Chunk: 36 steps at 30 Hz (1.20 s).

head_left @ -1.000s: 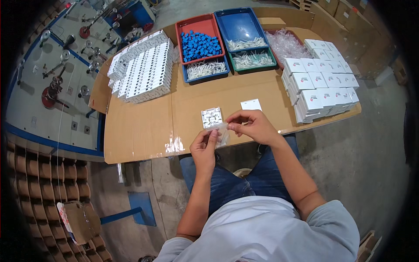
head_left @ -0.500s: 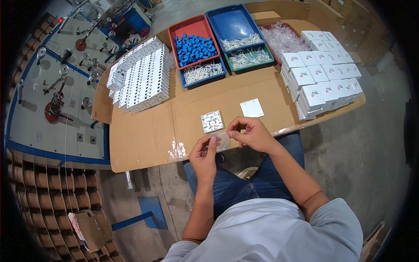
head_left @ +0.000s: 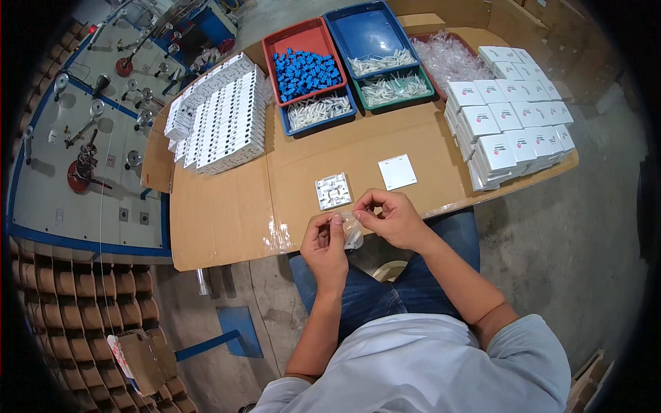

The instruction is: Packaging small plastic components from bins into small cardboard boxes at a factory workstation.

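Note:
A small clear plastic bag point(head_left: 354, 238) hangs between my two hands at the table's front edge, with something whitish in its lower part. My left hand point(head_left: 326, 246) pinches it at the left between thumb and fingers. Opposite, my right hand point(head_left: 391, 217) is closed on its upper right edge. Just beyond the hands, a square white plastic housing point(head_left: 333, 191) lies with its moulded inner side up. A flat white square cover point(head_left: 397, 172) rests to the right of it, touched by neither hand.
Rows of white housings point(head_left: 224, 127) stand at the left and stacked white square pieces point(head_left: 506, 117) at the right. At the back are a red tray point(head_left: 274, 43) of blue parts, blue point(head_left: 358, 24) and green point(head_left: 396, 105) trays with white pieces, and a heap of clear bags point(head_left: 444, 58).
The bag, stretched between my hands before, now hangs lower with its whitish contents showing. My right hand has shifted slightly left, nearer my left hand.

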Each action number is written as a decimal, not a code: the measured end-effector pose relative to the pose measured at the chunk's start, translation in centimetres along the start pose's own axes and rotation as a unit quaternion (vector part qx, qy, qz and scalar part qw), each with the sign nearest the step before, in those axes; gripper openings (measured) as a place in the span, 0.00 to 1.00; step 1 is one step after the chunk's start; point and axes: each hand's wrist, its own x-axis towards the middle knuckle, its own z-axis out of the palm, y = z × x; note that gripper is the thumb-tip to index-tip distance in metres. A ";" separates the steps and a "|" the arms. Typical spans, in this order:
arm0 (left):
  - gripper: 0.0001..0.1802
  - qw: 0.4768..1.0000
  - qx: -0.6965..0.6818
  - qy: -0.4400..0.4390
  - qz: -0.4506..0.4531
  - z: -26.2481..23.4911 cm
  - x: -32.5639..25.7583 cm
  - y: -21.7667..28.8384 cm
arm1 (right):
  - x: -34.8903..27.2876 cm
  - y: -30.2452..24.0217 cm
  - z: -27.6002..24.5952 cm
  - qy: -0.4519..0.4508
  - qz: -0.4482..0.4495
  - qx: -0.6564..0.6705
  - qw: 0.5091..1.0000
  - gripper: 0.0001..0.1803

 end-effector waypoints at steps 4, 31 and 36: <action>0.03 0.999 -0.025 -0.024 -0.017 -0.5 0.3 -0.6 | 0.1 -0.6 0.1 -0.005 0.004 -0.040 0.999 0.08; 0.05 0.975 0.188 -0.107 -0.047 -7.0 10.1 -11.6 | 8.9 11.7 -0.6 -0.019 -0.126 -0.341 0.931 0.08; 0.08 0.852 0.471 -0.157 0.168 -7.0 12.1 -11.0 | 10.3 13.1 -1.0 -0.031 -0.223 -0.477 0.850 0.05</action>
